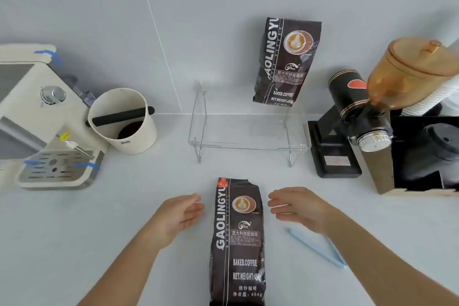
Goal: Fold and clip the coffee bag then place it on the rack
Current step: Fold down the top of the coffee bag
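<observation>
Two coffee bags: near coffee bag (237, 241) flat on counter between my spread, empty left hand (177, 216) and right hand (298, 207); second bag (286, 61) upright on far wire rack (248, 129). One blue clip (315, 247) right, clear counter around.

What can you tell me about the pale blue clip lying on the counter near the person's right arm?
The pale blue plastic sealing clip is a long, thin bar lying flat on the white counter, slanting from upper left to lower right. It seems to have two slim arms meeting at its lower right end. The right forearm crosses above part of it. It lies apart from the dark coffee bag, and neither hand holds it.
</observation>
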Demonstrator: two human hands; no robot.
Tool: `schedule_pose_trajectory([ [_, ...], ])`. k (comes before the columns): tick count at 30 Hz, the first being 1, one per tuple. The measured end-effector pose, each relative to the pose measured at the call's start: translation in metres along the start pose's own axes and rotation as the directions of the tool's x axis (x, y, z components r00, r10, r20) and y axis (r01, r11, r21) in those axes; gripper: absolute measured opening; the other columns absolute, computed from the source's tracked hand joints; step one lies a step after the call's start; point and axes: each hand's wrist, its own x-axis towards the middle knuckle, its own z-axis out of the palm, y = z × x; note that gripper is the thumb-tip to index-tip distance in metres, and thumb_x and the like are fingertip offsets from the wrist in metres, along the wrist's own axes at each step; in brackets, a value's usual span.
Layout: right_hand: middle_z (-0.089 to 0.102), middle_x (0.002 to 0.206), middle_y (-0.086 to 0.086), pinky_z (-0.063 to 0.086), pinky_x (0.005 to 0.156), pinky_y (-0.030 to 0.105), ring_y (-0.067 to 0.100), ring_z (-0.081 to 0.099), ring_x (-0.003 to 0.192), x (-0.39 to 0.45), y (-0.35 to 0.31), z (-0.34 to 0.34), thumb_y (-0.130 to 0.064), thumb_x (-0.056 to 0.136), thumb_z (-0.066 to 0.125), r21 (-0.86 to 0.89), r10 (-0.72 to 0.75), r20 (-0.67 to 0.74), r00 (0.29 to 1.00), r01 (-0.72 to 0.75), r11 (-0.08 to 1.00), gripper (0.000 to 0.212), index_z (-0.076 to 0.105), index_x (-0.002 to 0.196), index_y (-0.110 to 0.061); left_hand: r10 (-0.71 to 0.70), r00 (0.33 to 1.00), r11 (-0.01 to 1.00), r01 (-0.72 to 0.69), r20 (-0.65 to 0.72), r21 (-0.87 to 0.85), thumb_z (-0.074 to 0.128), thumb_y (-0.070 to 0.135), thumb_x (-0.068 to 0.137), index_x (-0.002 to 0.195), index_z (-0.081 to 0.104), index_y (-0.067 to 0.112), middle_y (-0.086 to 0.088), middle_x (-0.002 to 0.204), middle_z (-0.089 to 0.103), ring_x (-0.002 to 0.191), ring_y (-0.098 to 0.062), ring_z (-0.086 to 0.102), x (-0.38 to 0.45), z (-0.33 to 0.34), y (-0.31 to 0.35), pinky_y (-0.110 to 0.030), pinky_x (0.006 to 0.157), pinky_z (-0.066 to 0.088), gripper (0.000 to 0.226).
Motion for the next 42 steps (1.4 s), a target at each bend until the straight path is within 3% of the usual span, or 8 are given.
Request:
schedule_pose_trajectory([
  [8,0.075,0.1,0.014,0.056,0.087,0.036,0.027,0.07,0.092,0.017,0.022,0.025,-0.02,0.093,0.062,0.143,0.071,-0.02,0.997,-0.067,0.987,0.024,0.071,0.107,-0.002,-0.08,0.997,0.989,0.078,-0.009,-0.124,0.059,0.026,0.093,0.101,0.067,0.007,-0.011,0.101,0.074,0.095,-0.022,0.069,0.015,0.037,-0.004,-0.035,0.089,0.05,0.023],
  [12,0.076,0.103,0.015,0.056,0.09,0.038,0.026,0.071,0.087,0.02,0.024,0.034,-0.017,0.094,0.061,0.129,0.05,-0.017,0.999,-0.047,0.99,0.02,0.072,0.106,-0.005,-0.054,0.998,0.998,0.055,0.034,-0.027,0.063,0.025,0.088,0.098,0.074,0.008,-0.007,0.095,0.079,0.079,-0.017,0.074,0.016,0.051,-0.001,-0.025,0.069,0.055,0.022],
  [16,0.079,0.086,0.004,0.058,0.066,0.025,0.015,0.073,0.071,0.025,0.024,0.038,-0.011,0.094,0.059,0.11,0.008,-0.034,0.999,-0.005,0.994,0.016,0.075,0.094,-0.013,-0.046,0.999,0.999,0.046,-0.001,-0.019,0.06,0.018,0.092,0.1,0.073,0.005,-0.011,0.091,0.078,0.071,-0.019,0.072,0.02,0.055,0.0,-0.026,0.062,0.054,0.02],
  [19,0.079,0.086,0.006,0.056,0.057,0.02,0.012,0.072,0.066,0.028,0.022,0.042,-0.009,0.093,0.061,0.082,-0.007,-0.042,0.999,0.011,0.997,0.015,0.075,0.096,-0.005,-0.035,0.999,0.999,0.035,-0.003,-0.009,0.059,0.016,0.092,0.101,0.072,0.003,-0.012,0.088,0.078,0.068,-0.019,0.071,0.02,0.058,0.001,-0.027,0.061,0.055,0.02],
  [24,0.076,0.089,0.011,0.057,0.059,0.022,0.014,0.071,0.066,0.028,0.016,0.042,-0.011,0.092,0.064,0.081,-0.007,-0.037,0.999,0.01,0.997,0.021,0.07,0.104,0.004,-0.039,0.999,0.999,0.039,-0.02,-0.011,0.061,0.016,0.091,0.1,0.071,0.002,-0.021,0.099,0.076,0.076,-0.026,0.069,0.018,0.058,0.002,-0.034,0.069,0.053,0.02],
  [27,0.076,0.088,0.01,0.057,0.064,0.025,0.016,0.071,0.07,0.026,0.015,0.044,-0.014,0.092,0.064,0.104,-0.025,-0.03,0.999,0.028,0.994,0.021,0.067,0.103,0.004,-0.023,0.999,0.999,0.022,-0.023,-0.03,0.063,0.016,0.089,0.096,0.071,0.001,-0.017,0.089,0.078,0.07,-0.023,0.071,0.014,0.058,0.004,-0.029,0.059,0.055,0.018],
  [33,0.077,0.08,0.007,0.052,0.078,0.037,0.018,0.068,0.074,0.015,0.012,0.056,-0.018,0.089,0.067,0.039,-0.124,-0.067,0.99,0.127,0.991,0.017,0.075,0.077,-0.011,0.048,0.999,0.996,-0.048,-0.003,-0.075,0.064,0.018,0.089,0.082,0.073,0.007,-0.013,0.079,0.077,0.063,-0.022,0.07,-0.002,0.055,0.01,-0.03,0.06,0.053,0.016],
  [42,0.063,0.09,0.041,0.039,0.072,0.037,0.023,0.053,0.075,-0.017,-0.006,0.067,-0.024,0.086,0.068,-0.013,-0.318,-0.129,0.939,0.319,0.948,0.037,0.062,0.09,0.012,0.218,0.975,0.967,-0.209,0.047,-0.148,0.061,0.015,0.09,0.078,0.075,0.011,-0.009,0.078,0.077,0.065,-0.017,0.068,-0.04,0.052,0.022,-0.028,0.061,0.051,0.019],
])
